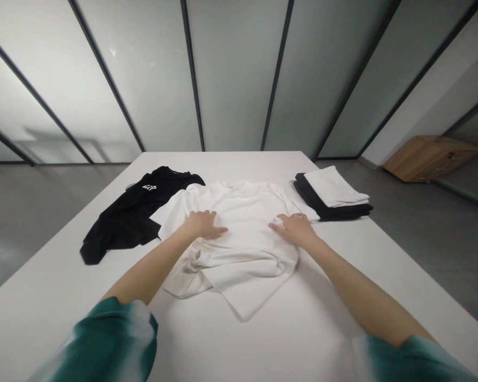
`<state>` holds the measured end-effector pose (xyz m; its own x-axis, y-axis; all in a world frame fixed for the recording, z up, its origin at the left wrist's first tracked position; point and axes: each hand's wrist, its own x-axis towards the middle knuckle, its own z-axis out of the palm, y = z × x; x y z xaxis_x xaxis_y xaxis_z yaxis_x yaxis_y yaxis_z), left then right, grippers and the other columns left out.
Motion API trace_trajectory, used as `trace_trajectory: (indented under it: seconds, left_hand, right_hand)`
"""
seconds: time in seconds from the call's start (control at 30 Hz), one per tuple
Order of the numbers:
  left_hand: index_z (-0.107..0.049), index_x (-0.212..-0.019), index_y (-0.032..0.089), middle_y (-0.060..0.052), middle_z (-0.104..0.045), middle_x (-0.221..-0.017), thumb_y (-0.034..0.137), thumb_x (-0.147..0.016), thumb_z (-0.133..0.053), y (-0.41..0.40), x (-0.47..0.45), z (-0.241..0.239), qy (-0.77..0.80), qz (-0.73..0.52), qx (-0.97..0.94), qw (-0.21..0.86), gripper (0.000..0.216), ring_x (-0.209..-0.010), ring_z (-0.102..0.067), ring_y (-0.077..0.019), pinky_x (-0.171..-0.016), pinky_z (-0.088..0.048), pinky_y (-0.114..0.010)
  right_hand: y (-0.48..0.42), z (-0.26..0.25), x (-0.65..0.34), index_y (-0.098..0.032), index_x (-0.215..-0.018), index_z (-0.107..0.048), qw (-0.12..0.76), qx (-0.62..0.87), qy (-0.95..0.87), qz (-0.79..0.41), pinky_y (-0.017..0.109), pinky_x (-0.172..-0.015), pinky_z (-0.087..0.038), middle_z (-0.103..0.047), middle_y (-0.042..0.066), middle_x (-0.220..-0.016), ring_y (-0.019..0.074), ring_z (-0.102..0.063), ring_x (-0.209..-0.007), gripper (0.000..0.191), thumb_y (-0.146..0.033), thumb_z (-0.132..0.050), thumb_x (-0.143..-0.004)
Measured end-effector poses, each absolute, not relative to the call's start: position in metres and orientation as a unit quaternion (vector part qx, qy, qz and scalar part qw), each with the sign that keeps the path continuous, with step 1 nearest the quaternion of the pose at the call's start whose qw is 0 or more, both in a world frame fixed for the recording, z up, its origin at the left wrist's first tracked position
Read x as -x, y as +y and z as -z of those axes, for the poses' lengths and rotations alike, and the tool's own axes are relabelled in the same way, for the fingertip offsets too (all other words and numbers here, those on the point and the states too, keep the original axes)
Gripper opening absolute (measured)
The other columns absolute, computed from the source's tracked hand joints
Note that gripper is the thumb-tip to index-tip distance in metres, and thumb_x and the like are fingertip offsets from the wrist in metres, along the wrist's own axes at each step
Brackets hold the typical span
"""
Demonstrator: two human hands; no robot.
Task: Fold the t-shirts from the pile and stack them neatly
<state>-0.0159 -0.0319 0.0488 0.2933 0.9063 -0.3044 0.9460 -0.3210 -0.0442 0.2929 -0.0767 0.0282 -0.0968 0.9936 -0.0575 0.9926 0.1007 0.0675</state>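
A white T-shirt (245, 217) lies spread on the table, its neckline at the far side and both sleeves out to the sides. Its lower part is bunched and folded over itself, with one corner pointing towards me. My left hand (203, 224) rests on the left side of the shirt, fingers stretched out. On the right side, my right hand (295, 229) touches the fabric near the sleeve, its fingers apart. Neither hand grips the cloth.
A rumpled black garment (131, 212) with a white print lies left of the shirt, partly touching its sleeve. Folded white and black clothes (334, 191) are stacked at the right. The white table (263, 345) stands before frosted glass panels; a wooden cabinet (426, 159) is at far right.
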Motion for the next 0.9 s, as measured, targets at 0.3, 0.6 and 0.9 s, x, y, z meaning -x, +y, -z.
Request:
trace_trajectory:
  seconds: [0.3,0.6,0.9]
  left_hand:
    - [-0.029,-0.154,0.020,-0.018,-0.020,-0.163,0.069,-0.092,-0.030,0.011,-0.011,-0.003,0.586,0.022,-0.810,0.022,0.079,-0.149,-0.018,-0.0373,-0.114,-0.023,-0.056]
    - [-0.025,-0.157,0.029,-0.012,-0.014,-0.165,0.083,-0.082,-0.033,0.014,0.009,0.008,0.542,0.036,-0.838,0.048,0.093,-0.150,-0.014,-0.0377,-0.117,-0.013,-0.059]
    - [-0.029,-0.155,0.026,-0.012,-0.017,-0.165,0.085,-0.080,-0.035,0.014,0.013,0.013,0.540,0.010,-0.841,0.032,0.096,-0.150,-0.016,-0.0358,-0.118,-0.014,-0.056]
  right_hand:
    - [-0.024,0.000,-0.276,-0.017,-0.151,-0.039,0.001,-0.630,0.776,0.034,0.046,-0.115,-0.026,-0.031,0.016,-0.159,0.0313,-0.029,-0.146,0.064,-0.052,-0.036,-0.097]
    - [-0.059,0.013,-0.278,-0.021,-0.153,-0.035,0.029,-0.646,0.760,0.063,0.054,-0.116,-0.022,-0.025,0.016,-0.162,0.0354,-0.022,-0.148,0.074,-0.063,-0.040,-0.093]
    - [-0.031,-0.021,-0.335,-0.012,-0.128,-0.062,-0.050,-0.756,0.653,-0.021,0.045,-0.095,-0.045,-0.061,0.020,-0.129,0.0345,-0.057,-0.117,0.048,-0.041,-0.045,-0.093]
